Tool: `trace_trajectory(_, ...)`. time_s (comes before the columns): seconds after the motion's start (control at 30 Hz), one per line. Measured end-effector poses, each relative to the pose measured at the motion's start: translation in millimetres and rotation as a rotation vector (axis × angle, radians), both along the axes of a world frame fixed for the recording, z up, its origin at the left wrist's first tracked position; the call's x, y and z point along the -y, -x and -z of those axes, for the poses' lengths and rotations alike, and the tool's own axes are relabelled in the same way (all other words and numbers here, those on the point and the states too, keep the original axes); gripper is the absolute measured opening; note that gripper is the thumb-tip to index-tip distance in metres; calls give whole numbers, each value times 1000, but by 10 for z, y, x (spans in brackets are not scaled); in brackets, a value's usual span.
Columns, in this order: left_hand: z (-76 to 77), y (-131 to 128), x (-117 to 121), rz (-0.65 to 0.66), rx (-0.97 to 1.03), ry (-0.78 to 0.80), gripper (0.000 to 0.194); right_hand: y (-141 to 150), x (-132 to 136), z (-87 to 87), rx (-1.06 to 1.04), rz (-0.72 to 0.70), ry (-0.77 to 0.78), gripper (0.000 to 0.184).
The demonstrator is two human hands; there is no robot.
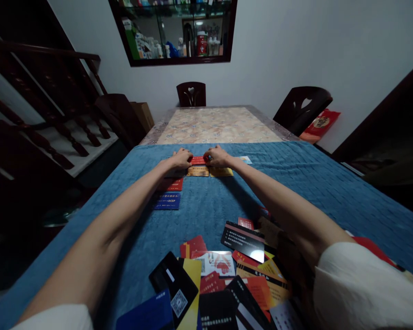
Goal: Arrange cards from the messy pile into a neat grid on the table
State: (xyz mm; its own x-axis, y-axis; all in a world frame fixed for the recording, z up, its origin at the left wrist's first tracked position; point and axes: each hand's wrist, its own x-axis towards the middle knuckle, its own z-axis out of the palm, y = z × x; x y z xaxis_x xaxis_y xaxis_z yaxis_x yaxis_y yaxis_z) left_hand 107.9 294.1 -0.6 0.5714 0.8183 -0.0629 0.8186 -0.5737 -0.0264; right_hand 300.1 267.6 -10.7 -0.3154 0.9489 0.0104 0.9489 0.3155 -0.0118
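Note:
Both arms reach forward across the blue cloth. My left hand pinches the left end of a red card, and my right hand has its fingers closed at the card's right end. Just below that card lie a gold-orange card and a yellow card, side by side. A light blue and white card shows to the right of my right hand. Under my left forearm, partly hidden, are another red card and a blue DCEP card.
A loose, overlapping pile of cards, with a black card and a dark blue card among them, lies close to me. Beyond the cloth, the patterned tabletop continues. Chairs stand around the table; a stair railing is at left.

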Motion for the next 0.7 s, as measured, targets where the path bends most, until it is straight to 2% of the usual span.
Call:
trace_trajectory(0.2,9,24,-17,45,-9,6,28,-5,1,9,3,-5,7,37)
trace_trajectory(0.7,2,6,29,20,-59,-8,40,35,55,-51,-8,27,13,44)
